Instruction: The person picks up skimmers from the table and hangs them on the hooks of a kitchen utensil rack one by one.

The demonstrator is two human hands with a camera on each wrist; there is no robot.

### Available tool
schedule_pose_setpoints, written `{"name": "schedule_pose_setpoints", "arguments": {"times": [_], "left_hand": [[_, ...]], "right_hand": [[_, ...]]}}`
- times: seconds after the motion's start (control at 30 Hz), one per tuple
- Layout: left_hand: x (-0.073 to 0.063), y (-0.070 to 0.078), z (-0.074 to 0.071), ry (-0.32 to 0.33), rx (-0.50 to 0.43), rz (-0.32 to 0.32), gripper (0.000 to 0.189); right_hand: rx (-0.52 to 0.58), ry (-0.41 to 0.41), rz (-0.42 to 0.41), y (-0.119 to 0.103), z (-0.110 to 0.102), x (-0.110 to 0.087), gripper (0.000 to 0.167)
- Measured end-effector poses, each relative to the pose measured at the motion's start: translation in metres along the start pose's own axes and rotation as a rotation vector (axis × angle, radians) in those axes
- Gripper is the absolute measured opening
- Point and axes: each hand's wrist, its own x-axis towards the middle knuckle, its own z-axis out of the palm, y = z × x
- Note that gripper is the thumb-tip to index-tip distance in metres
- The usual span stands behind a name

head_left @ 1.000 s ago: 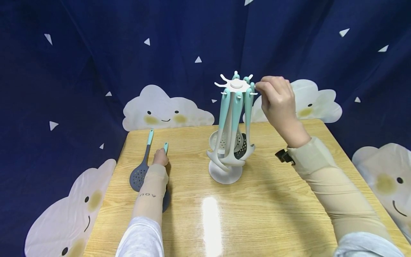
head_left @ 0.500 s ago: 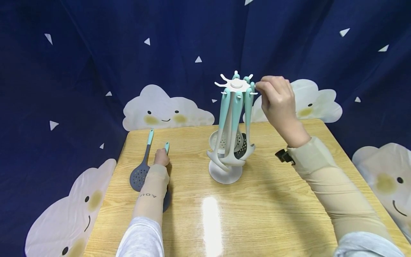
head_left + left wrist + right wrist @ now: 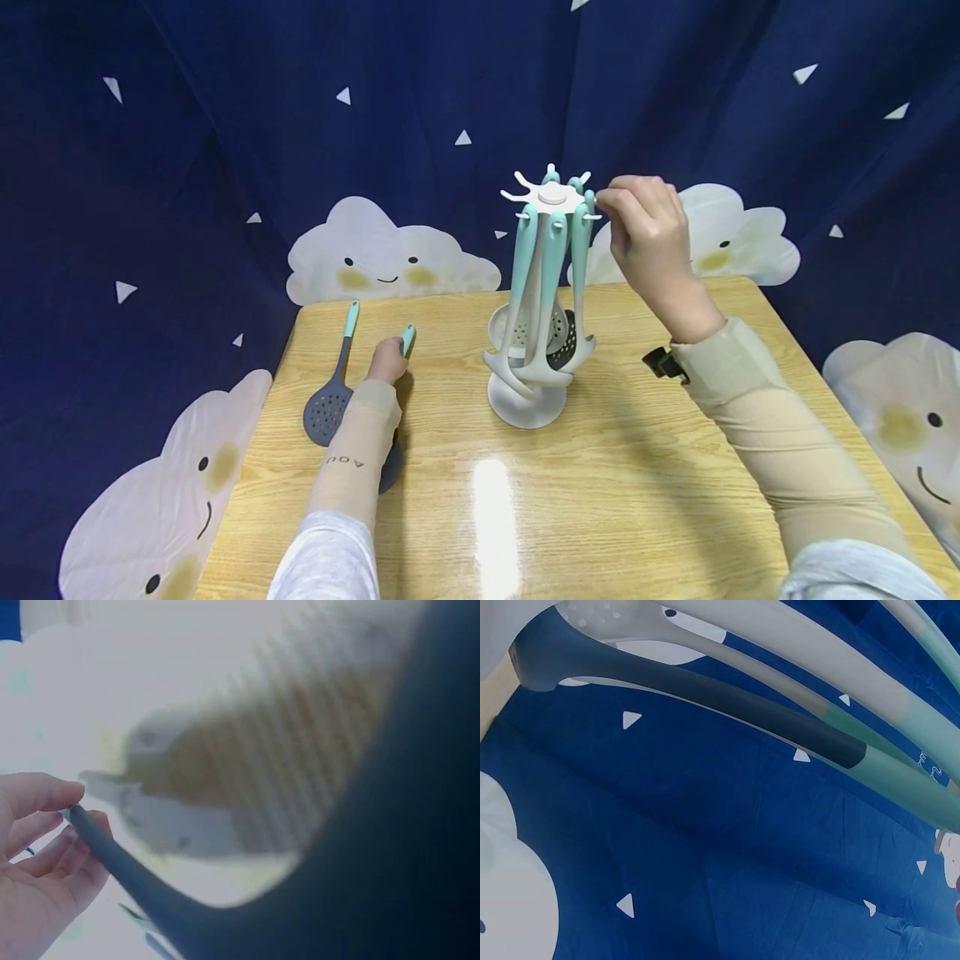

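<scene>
In the head view my left hand (image 3: pixel 387 360) grips a dark grey cooking utensil (image 3: pixel 390 468) by its teal handle (image 3: pixel 408 337). My forearm covers most of that utensil, so its kind is unclear. The left wrist view has its blurred dark head (image 3: pixel 390 847) close up. Left of it lies a dark slotted skimmer (image 3: pixel 326 412). Several teal-handled utensils (image 3: pixel 553 258) hang from a white utensil rack (image 3: pixel 553 198). My right hand (image 3: pixel 648 229) pinches the end of a hook at the rack's right side. Only fingertips (image 3: pixel 958 896) show in the right wrist view.
The rack's round white base (image 3: pixel 527 408) stands on the wooden table (image 3: pixel 622 500). Two white hooks at the rack's back left bear nothing. A dark blue curtain (image 3: pixel 420 50) with cloud pictures (image 3: pixel 390 258) hangs behind and beside the table.
My left hand has shifted right and slightly away from me, carrying the dark utensil's handle along. The utensil's head has moved a little right. My right hand and the rack have stayed put.
</scene>
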Motion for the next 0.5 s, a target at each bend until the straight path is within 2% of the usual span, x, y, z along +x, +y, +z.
{"name": "schedule_pose_setpoints", "arguments": {"times": [0.07, 0.13, 0.2, 0.3, 0.5], "left_hand": [[-0.025, 0.023, -0.015, 0.002, -0.020, 0.012, 0.049], [-0.033, 0.031, -0.020, 0.009, -0.027, 0.053, 0.047], [-0.034, 0.035, -0.021, 0.018, -0.025, 0.076, 0.046], [-0.022, 0.033, -0.018, 0.041, -0.013, 0.121, 0.045], [-0.024, 0.055, -0.027, 0.081, -0.027, 0.187, 0.048]], "right_hand": [[0.000, 0.003, -0.001, 0.000, 0.000, 0.000, 0.012], [0.001, 0.005, -0.002, 0.000, 0.000, 0.000, 0.011], [0.002, 0.001, -0.004, 0.000, 0.000, 0.000, 0.011], [0.003, 0.001, -0.003, 0.001, 0.000, 0.000, 0.011], [0.004, 0.015, -0.003, 0.001, 0.001, -0.001, 0.011]]}}
